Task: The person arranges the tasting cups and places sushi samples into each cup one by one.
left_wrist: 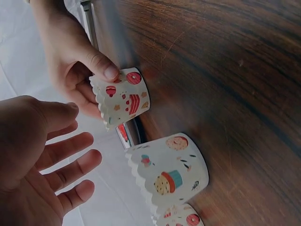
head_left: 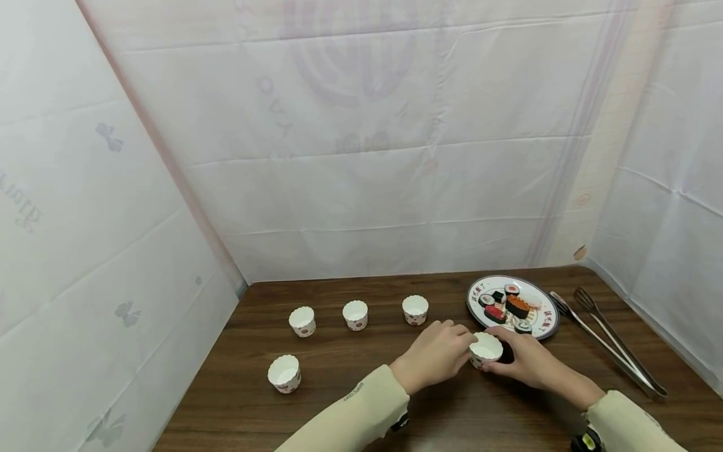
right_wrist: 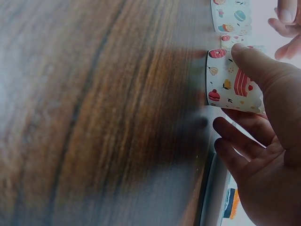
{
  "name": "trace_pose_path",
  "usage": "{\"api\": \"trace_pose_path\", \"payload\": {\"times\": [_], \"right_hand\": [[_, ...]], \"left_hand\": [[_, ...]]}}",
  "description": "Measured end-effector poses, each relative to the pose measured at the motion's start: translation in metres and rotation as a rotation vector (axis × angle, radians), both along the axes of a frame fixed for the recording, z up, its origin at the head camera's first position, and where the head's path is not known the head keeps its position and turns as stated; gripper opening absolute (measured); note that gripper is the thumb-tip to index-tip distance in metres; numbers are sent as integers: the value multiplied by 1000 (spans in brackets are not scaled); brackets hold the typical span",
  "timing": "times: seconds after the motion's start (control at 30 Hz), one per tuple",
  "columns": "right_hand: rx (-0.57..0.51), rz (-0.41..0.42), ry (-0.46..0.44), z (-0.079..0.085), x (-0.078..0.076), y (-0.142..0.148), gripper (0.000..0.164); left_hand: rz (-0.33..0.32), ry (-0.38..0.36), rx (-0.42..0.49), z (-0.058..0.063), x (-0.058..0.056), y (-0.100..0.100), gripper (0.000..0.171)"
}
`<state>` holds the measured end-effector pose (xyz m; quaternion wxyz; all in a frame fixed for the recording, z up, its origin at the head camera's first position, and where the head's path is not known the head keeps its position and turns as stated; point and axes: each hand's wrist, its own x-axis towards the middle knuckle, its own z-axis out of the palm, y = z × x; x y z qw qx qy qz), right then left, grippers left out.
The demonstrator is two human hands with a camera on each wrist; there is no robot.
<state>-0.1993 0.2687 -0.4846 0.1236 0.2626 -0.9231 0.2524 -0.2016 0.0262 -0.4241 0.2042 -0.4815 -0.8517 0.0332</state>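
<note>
My right hand (head_left: pixel 528 359) pinches a white paper baking cup (head_left: pixel 484 350) by its side, thumb across the printed wall in the right wrist view. The cup has a scalloped rim and cake and doughnut prints, and its mouth faces up in the head view. My left hand (head_left: pixel 437 353) is close to its left, over the table. Its fingers (left_wrist: pixel 70 162) are spread and loosely bent, with nothing between them. Another printed baking cup (left_wrist: pixel 171 169) stands just beyond these fingers in the left wrist view.
Three baking cups line the back of the brown table (head_left: pixel 237 408), with a fourth-like cup (head_left: pixel 284 374) at the front left. A plate (head_left: pixel 473 304) of several sushi pieces (head_left: pixel 517 306) sits behind my right hand. Metal tongs (head_left: pixel 612 342) lie at the right. White sheets surround the table.
</note>
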Motion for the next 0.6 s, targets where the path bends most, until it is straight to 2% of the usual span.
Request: {"api": "trace_pose_path", "payload": {"times": [0.27,0.6], "right_hand": [[7,-4,-2,-1,0,1,60],[11,-10,-18,1,1,3,59]], "left_hand": [[7,37,-41,-4,-1,10,23],[19,8,-87,-8,-1,19,32]]}}
